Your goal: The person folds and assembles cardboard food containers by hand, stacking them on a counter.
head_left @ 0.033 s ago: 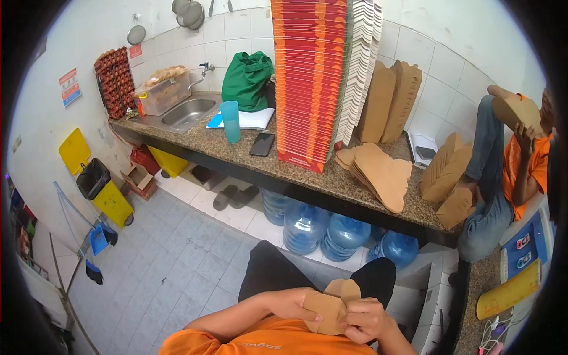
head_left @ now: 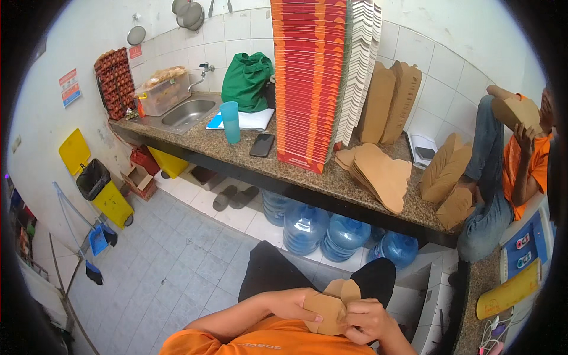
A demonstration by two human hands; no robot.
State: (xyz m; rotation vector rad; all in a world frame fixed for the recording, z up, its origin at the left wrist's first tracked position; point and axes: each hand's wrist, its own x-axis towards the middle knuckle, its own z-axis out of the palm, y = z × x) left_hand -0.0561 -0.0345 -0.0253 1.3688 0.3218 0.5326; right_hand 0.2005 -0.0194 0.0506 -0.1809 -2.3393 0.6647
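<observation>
Low in front of me, over my lap, I hold a partly folded brown cardboard food box (head_left: 325, 306) with its flaps standing up. My left hand (head_left: 296, 305) grips its left side, thumb across the front panel. The curled fingers of my right hand (head_left: 365, 318) pinch its right edge. Ahead on the granite counter lies a pile of flat brown box blanks (head_left: 378, 177). Folded brown boxes (head_left: 447, 168) stand nested to its right, and taller nested stacks (head_left: 390, 103) lean against the tiled wall.
A tall stack of red and orange cartons (head_left: 307, 89) rises from the counter beside a phone (head_left: 261, 145), a teal cup (head_left: 230, 121) and a green bag (head_left: 245, 80). Large blue water bottles (head_left: 305, 228) stand underneath. At right, a co-worker in an orange shirt (head_left: 526, 171) holds a brown box.
</observation>
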